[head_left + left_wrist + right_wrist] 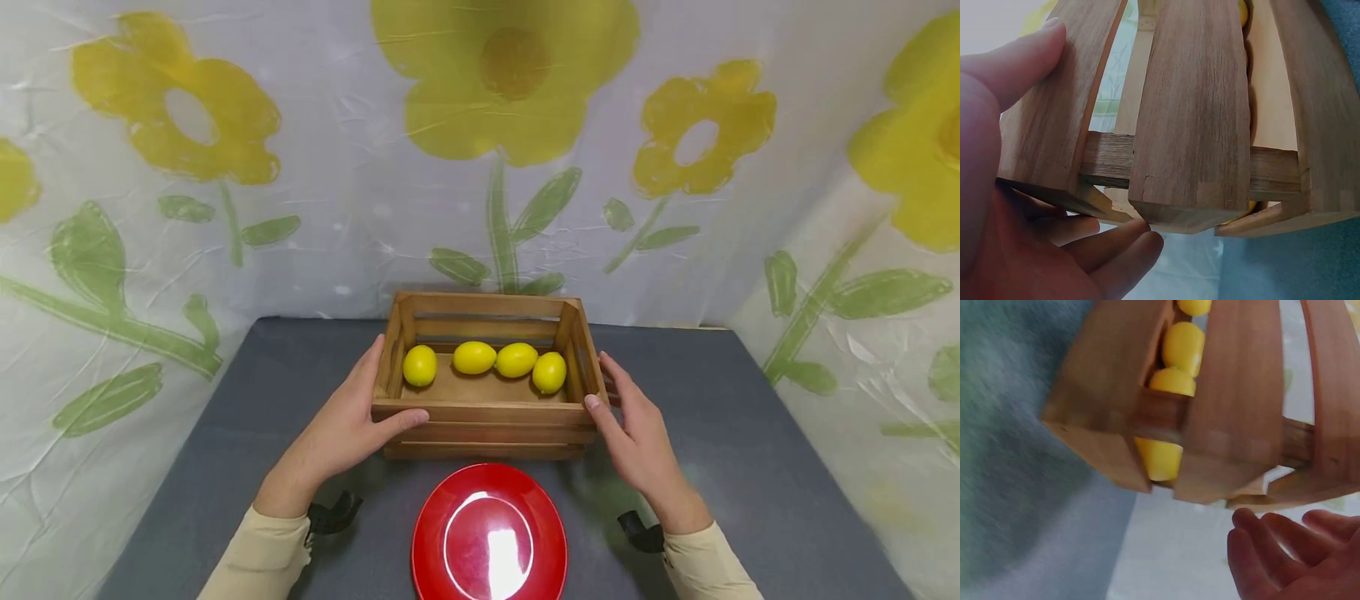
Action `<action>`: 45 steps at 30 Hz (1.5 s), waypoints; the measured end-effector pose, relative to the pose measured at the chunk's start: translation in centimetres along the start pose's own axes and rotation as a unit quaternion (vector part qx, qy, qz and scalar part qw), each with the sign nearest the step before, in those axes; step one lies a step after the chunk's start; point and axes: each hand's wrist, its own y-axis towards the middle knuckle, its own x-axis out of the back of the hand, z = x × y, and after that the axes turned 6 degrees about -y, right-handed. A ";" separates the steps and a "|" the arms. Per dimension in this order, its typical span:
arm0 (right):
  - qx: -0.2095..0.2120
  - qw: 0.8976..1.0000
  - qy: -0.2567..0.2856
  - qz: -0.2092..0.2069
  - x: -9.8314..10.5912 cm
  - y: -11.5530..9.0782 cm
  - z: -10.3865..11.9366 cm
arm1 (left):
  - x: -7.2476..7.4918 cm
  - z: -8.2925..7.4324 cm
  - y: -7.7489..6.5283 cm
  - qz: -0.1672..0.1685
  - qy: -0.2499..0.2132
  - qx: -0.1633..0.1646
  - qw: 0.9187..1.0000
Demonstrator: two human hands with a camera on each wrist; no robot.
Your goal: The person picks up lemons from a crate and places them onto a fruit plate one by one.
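A slatted wooden crate [487,433] sits in the middle, behind a red plate [427,550]. Inside lie several yellow lemons [474,358], loosely in a row. My left hand [352,425] grips the crate's left end, its thumb along the front top slat. In the left wrist view, that hand's other fingers [1122,256] bend around the end wall. At the right end my right hand [637,429] holds the front corner, thumb on the top slat and fingers along the side. The right wrist view is blurred and its thumb is out of sight; lemons [1182,347] show between the slats.
A dark grey table [247,400] lies under everything. White sheeting [322,208] painted with yellow flowers hangs behind and at both sides. The plate stands between my forearms, just in front of the crate.
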 end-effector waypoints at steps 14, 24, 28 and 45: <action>0.033 0.992 -0.099 0.075 5.0 5.3 3.3 | 0.0 0.0 0.0 -0.002 -0.004 -0.004 1.000; 0.059 0.977 -0.130 0.159 4.9 10.7 7.4 | 0.1 0.2 -0.3 -0.009 -0.006 -0.015 1.000; 0.080 0.967 -0.147 0.194 4.0 12.7 8.6 | -0.1 0.2 -0.2 -0.008 -0.007 -0.020 1.000; 0.214 0.915 -0.181 0.290 -3.3 18.2 12.7 | 0.1 0.5 -0.5 -0.006 -0.028 -0.029 0.999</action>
